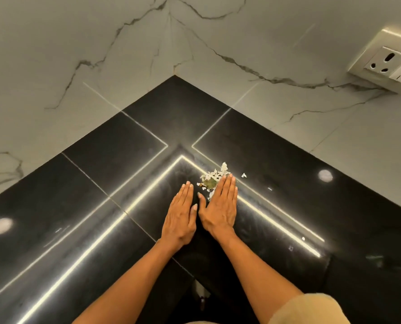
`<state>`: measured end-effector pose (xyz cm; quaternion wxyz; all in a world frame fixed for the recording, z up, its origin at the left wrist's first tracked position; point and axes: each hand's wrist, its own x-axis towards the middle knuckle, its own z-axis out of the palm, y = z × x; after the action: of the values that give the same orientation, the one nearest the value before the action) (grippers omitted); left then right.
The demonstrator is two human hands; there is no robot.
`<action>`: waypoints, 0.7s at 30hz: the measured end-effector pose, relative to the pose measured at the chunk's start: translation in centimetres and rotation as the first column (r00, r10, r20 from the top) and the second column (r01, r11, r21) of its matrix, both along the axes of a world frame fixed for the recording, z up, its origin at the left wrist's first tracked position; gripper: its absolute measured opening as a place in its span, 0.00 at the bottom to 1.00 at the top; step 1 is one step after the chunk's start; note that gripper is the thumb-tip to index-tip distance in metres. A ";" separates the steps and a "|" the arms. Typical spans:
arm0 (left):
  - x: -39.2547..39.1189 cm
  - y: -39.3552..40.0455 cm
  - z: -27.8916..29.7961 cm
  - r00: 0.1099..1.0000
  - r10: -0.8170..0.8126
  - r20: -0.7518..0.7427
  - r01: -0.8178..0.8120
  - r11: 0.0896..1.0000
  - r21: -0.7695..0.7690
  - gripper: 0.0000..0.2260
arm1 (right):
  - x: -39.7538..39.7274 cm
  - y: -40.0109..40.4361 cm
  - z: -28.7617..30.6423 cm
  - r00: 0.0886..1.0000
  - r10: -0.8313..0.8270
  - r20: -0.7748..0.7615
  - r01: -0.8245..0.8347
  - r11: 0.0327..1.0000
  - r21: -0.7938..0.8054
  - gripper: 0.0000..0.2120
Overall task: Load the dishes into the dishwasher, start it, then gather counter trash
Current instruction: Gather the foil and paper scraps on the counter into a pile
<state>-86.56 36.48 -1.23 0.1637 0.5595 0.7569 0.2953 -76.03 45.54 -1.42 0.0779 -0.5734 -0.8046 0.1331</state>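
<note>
Left hand [180,212]: flat on the black counter [77,206], palm down, fingers straight and held together, holding nothing; it lies just left of the trash.
Right hand [220,206]: flat, palm down, fingers straight and close together, holding nothing; its fingertips and inner edge touch the trash pile.
Trash pile [212,180]: pale torn scraps with a greenish-brown piece among them, on the counter in the corner region, between the two hands' fingertips and partly under the right fingers.
Stray scrap [243,175]: small white piece, near the pile, to its right.
Surroundings: marble-pattern walls [54,54] meet at the corner; a wall socket [386,64] sits upper right.
</note>
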 end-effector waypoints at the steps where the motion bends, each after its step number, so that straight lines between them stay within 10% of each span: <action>1: -0.4 0.6 0.0 1.000 0.003 0.017 -0.003 1.000 0.010 0.27 | -0.6 1.0 0.0 1.000 -0.006 -0.008 0.006 1.000 0.008 0.44; 21: -3.7 10.7 0.2 0.980 0.017 0.196 -0.029 0.998 0.058 0.26 | 4.5 7.3 0.4 0.803 -0.225 -0.551 0.276 0.961 0.011 0.30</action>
<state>-90.27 47.20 -1.07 0.2167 0.5237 0.7344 0.3735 -71.57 52.84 -1.05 0.3463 -0.6087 -0.6714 0.2424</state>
